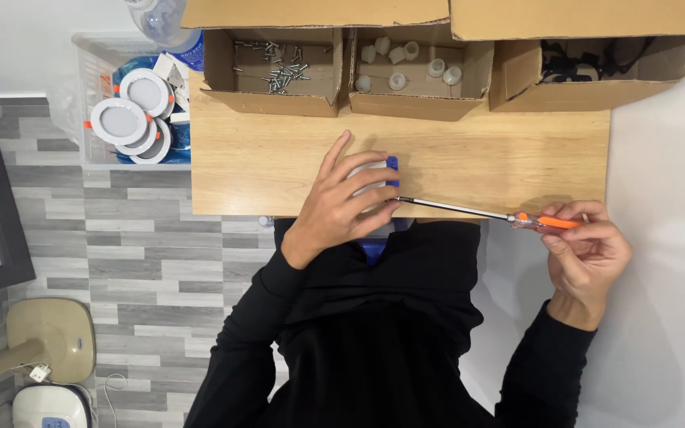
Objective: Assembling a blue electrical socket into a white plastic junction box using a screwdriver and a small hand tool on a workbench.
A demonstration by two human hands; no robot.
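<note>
My left hand [341, 204] lies over a round white fitting with blue clips [380, 176] at the near edge of the wooden table [279, 158], holding it down. Most of the fitting is hidden under the fingers. My right hand [588, 246] grips the orange handle of a long screwdriver [469, 211] off the table's right corner. The thin metal shaft runs left and its tip meets the fitting by my left fingertips.
Three open cardboard boxes stand along the far edge: one with screws [275, 67], one with small white caps [410, 67], one with black parts [588, 63]. A clear bin of round white lamps [132, 119] sits left of the table.
</note>
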